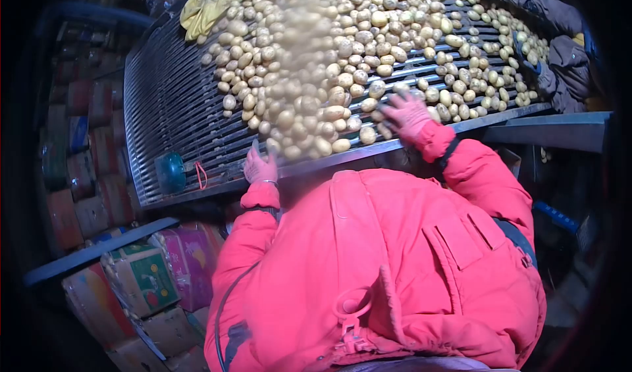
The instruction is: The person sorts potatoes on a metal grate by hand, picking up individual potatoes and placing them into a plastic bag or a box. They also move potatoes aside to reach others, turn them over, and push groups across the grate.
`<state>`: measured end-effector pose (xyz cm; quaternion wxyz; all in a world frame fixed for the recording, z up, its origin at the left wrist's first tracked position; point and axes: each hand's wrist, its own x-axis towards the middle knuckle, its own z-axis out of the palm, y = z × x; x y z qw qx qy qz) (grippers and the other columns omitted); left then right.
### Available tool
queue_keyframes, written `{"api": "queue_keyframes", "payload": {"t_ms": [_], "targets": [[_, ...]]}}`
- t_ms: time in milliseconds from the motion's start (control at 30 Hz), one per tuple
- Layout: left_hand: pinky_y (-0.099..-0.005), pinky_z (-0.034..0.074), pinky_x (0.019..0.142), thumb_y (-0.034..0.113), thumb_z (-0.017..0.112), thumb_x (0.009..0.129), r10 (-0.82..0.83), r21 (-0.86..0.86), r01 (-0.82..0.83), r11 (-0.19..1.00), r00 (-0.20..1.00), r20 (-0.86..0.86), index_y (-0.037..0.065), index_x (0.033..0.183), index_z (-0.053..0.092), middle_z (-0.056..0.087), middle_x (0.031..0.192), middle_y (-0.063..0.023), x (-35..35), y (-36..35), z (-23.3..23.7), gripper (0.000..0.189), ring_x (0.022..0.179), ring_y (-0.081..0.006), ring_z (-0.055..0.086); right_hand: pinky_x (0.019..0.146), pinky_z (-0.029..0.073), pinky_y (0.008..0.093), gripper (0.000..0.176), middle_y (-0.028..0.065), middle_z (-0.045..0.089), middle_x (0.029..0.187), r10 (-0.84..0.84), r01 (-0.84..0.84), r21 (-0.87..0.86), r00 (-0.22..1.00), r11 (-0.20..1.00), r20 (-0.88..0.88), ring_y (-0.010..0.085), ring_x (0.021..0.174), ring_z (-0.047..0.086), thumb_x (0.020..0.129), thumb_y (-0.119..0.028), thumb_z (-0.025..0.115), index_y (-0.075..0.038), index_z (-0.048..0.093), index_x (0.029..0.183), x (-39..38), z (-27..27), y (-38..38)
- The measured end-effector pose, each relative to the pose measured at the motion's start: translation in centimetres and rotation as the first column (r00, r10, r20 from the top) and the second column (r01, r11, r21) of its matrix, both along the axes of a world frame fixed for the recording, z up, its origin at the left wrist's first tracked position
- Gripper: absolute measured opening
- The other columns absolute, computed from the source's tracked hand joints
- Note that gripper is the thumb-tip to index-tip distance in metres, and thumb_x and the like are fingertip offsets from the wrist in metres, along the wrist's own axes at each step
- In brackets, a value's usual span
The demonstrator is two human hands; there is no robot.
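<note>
Many potatoes [378,69] lie across a slatted metal rack [178,108]; a column of them in the middle is smeared by motion. At the rack's near edge is my left hand [261,166], its fingers apart, just left of the lowest potatoes and holding nothing that I can see. My right hand [408,116] reaches over the near rim farther right. Its fingers are spread among the potatoes and touch some of them, without closing on any.
A yellow cloth [205,8] lies at the rack's far left. Near its front left corner are a teal round container [171,172] and a red loop [201,174]. Stacked cardboard boxes [141,280] stand at left. Another person's sleeves [569,62] reach in from the right.
</note>
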<state>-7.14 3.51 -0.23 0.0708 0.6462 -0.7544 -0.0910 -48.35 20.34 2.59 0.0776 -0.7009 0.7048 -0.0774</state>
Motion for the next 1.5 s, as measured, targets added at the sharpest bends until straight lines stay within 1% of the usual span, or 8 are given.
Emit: {"api": "queue_keyframes", "payload": {"t_ms": [100, 267, 500, 700, 900, 1167, 1267, 1500], "targets": [[-0.0442, 0.038, 0.099, 0.058, 0.070, 0.067, -0.293, 0.132, 0.278, 0.952, 0.949, 0.113, 0.004, 0.144, 0.026, 0.045, 0.133, -0.0202, -0.2, 0.1, 0.4, 0.104, 0.118, -0.0355, 0.048, 0.099, 0.036, 0.0508, 0.038, 0.0121, 0.046, 0.133, -0.103, 0.115, 0.060, 0.979, 0.992, -0.173, 0.0373, 0.124, 0.041, 0.082, -0.035, 0.061, -0.022, 0.058, 0.117, -4.3, 0.6, 1.5], [-0.0423, 0.034, 0.107, 0.049, 0.083, 0.055, -0.323, 0.281, 0.300, 0.911, 0.946, 0.035, 0.002, 0.148, 0.009, 0.027, 0.140, -0.0317, -6.3, 0.9, 4.5, 0.127, 0.128, -0.0431, 0.037, 0.100, 0.035, 0.0507, 0.043, 0.0157, 0.046, 0.133, -0.393, 0.404, 0.003, 0.892, 0.915, -0.225, 0.0384, 0.126, 0.040, 0.084, -0.033, 0.060, -0.025, 0.054, 0.127, -8.8, -1.2, 2.5], [-0.0428, 0.042, 0.101, 0.045, 0.088, 0.050, -0.188, 0.323, 0.180, 0.929, 0.982, -0.005, 0.012, 0.150, 0.004, 0.029, 0.134, -0.0339, -10.5, 1.5, 3.3, 0.134, 0.123, -0.0454, 0.042, 0.104, 0.028, 0.0561, 0.063, 0.0165, 0.041, 0.138, -0.093, 0.090, 0.058, 0.994, 0.994, 0.065, 0.0411, 0.131, 0.033, 0.073, -0.044, 0.068, -0.020, 0.051, 0.129, 2.4, -1.2, -0.5], [-0.0397, 0.042, 0.101, 0.035, 0.086, 0.056, -0.372, 0.278, 0.398, 0.874, 0.917, -0.144, 0.011, 0.149, 0.012, 0.029, 0.135, -0.0296, -16.4, 2.5, 1.0, 0.122, 0.117, -0.0414, 0.047, 0.110, 0.019, 0.0592, 0.059, 0.0073, 0.037, 0.143, -0.156, 0.161, 0.241, 0.987, 0.957, -0.037, 0.0413, 0.135, 0.026, 0.077, -0.048, 0.065, -0.022, 0.052, 0.128, 0.0, 0.3, 0.3], [-0.0400, 0.039, 0.104, 0.031, 0.079, 0.067, -0.441, 0.188, 0.534, 0.824, 0.814, -0.377, 0.019, 0.146, 0.030, 0.030, 0.140, -0.0261, -19.7, 2.5, 1.7, 0.094, 0.121, -0.0395, 0.046, 0.105, 0.027, 0.0542, 0.044, 0.0149, 0.042, 0.137, -0.528, 0.540, 0.011, 0.827, 0.842, -0.191, 0.0396, 0.132, 0.032, 0.083, -0.040, 0.061, -0.023, 0.056, 0.124, -5.4, 2.0, 0.5], [-0.0413, 0.038, 0.103, 0.024, 0.067, 0.081, -0.334, -0.035, 0.350, 0.936, 0.852, -0.403, 0.013, 0.133, 0.050, 0.043, 0.134, -0.0213, -9.7, 1.3, 5.2, 0.057, 0.124, -0.0374, 0.044, 0.107, 0.019, 0.0621, 0.054, 0.0142, 0.043, 0.138, 0.154, -0.156, -0.133, 0.988, 0.979, -0.031, 0.0398, 0.134, 0.029, 0.077, -0.047, 0.065, -0.021, 0.056, 0.124, 7.5, 2.3, -2.4], [-0.0418, 0.039, 0.102, 0.024, 0.069, 0.079, -0.351, -0.049, 0.357, 0.933, 0.870, -0.346, 0.009, 0.131, 0.052, 0.048, 0.130, -0.0225, -6.9, 2.2, 4.1, 0.056, 0.122, -0.0386, 0.046, 0.108, 0.011, 0.0650, 0.053, 0.0075, 0.040, 0.142, 0.118, -0.122, -0.064, 0.991, 0.990, -0.057, 0.0392, 0.136, 0.025, 0.078, -0.056, 0.057, -0.027, 0.059, 0.122, 6.9, -0.2, -3.6], [-0.0459, 0.040, 0.098, 0.031, 0.068, 0.079, -0.402, -0.213, 0.368, 0.905, 0.903, -0.150, 0.006, 0.123, 0.056, 0.053, 0.125, -0.0196, -1.9, 1.9, 1.8, 0.051, 0.115, -0.0372, 0.050, 0.103, 0.029, 0.0572, 0.040, 0.0102, 0.047, 0.131, 0.108, -0.113, -0.090, 0.992, 0.990, -0.059, 0.0392, 0.127, 0.037, 0.081, -0.044, 0.060, -0.023, 0.062, 0.116, 0.8, 0.7, -1.4]]}}
